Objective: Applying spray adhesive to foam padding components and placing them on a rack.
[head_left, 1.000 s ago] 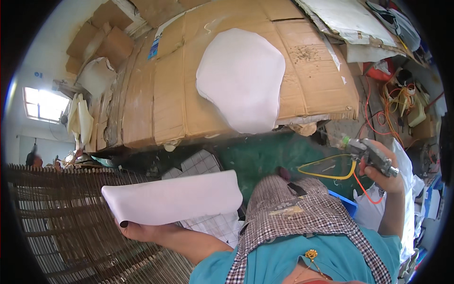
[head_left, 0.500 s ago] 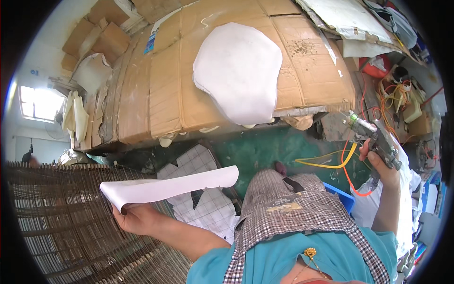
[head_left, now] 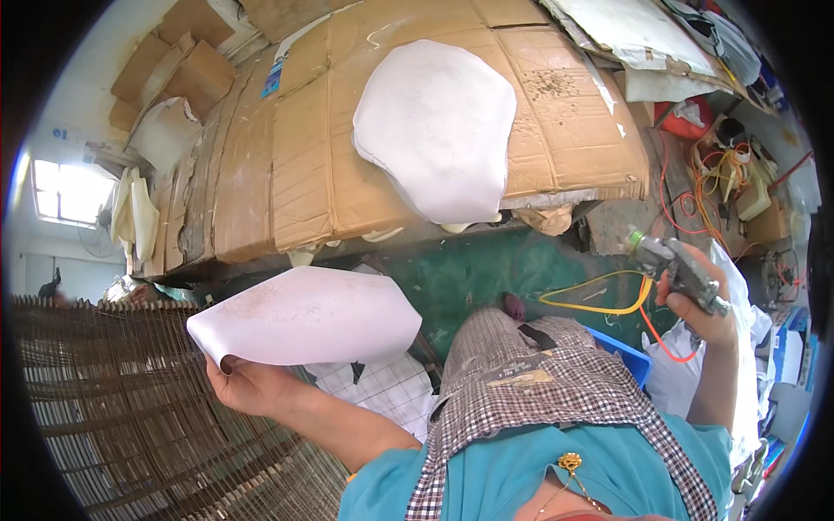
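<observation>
My left hand [head_left: 248, 386] grips the left end of a white flexible sheet [head_left: 317, 317], which curls over at that end. Its broad face is turned toward me and bears faint brownish specks. At the right, my right hand [head_left: 711, 317] is closed round a dark metal spray gun [head_left: 682, 267] with a green ring by its nozzle, which points left. An orange hose [head_left: 665, 346] hangs close below the gun. Ahead on the cardboard-covered table [head_left: 304, 165], a stack of similar white sheets [head_left: 439, 130] lies flat.
A rack of wire shelves [head_left: 113, 399] stands at the lower left, beside white grid-lined sheeting [head_left: 395, 386]. A yellow hose [head_left: 599, 308] loops over the green floor [head_left: 460, 269]. A blue bin [head_left: 621, 356] and a white bag [head_left: 743, 365] are near my right side.
The held sheet has tilted so that its broad face shows instead of a narrow strip. My right hand and the spray gun have shifted slightly down and turned.
</observation>
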Demonstrator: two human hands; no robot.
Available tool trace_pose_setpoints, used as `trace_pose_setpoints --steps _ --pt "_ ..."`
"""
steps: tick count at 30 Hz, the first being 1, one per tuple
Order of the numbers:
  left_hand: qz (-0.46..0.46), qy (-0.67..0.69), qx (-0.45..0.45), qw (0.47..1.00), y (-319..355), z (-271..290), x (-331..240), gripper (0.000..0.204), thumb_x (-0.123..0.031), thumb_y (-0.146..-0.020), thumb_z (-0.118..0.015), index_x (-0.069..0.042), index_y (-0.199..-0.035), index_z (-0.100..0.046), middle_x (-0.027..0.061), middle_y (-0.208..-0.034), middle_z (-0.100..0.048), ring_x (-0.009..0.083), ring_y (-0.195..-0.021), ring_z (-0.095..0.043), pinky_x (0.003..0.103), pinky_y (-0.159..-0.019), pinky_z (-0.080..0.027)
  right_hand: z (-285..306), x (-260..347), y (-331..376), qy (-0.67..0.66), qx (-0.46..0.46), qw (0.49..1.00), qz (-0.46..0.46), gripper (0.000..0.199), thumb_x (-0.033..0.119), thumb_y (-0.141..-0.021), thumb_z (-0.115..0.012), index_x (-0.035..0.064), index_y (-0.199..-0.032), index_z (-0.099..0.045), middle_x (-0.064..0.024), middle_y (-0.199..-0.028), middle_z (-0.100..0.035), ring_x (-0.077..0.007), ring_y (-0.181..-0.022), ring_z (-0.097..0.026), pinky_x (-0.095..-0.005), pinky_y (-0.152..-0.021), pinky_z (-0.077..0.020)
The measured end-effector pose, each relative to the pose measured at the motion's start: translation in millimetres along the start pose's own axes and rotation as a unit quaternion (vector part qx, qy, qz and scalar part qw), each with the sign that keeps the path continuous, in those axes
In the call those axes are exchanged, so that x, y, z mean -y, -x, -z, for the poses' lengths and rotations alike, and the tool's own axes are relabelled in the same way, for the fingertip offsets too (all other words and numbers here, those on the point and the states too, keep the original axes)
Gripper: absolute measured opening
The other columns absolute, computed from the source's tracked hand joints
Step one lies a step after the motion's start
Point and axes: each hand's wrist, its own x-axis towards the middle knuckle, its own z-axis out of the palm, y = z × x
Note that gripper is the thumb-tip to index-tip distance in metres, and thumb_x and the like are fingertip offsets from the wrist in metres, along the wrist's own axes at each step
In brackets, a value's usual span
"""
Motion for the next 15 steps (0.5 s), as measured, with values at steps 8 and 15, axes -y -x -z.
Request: trace_pose_setpoints --steps 8,15 --pt "0.035 -0.001 -0.016 0.999 1 -6 12 0.034 -0.012 -0.084 -0.047 0.006 -0.112 -0.049 0.0174 -0.112 -0.053 0.0287 -0.106 -0.05 0.046 -0.092 -0.037 -30 6 -47 -0.023 -0.084 0.995 0.038 0.041 0.008 -0.075 -0.062 -0.0009 -0.114 -0.05 -0.0031 -0.078 -0.057 -0.0113 -0.071 -0.055 -0.0244 -0.066 -0.044" --pt "0.02 -0.038 -0.038 0.998 3 0 13 0.033 -0.014 -0.084 -0.047 0.005 -0.111 -0.05 0.016 -0.108 -0.056 0.0279 -0.101 -0.054 0.044 -0.087 -0.042 -2 -4 -34 0.067 -0.151 0.986 0.016 0.027 0.014 -0.077 -0.062 -0.0004 -0.1 -0.056 -0.0044 -0.077 -0.059 -0.0125 -0.068 -0.055 -0.0265 -0.068 -0.0443"
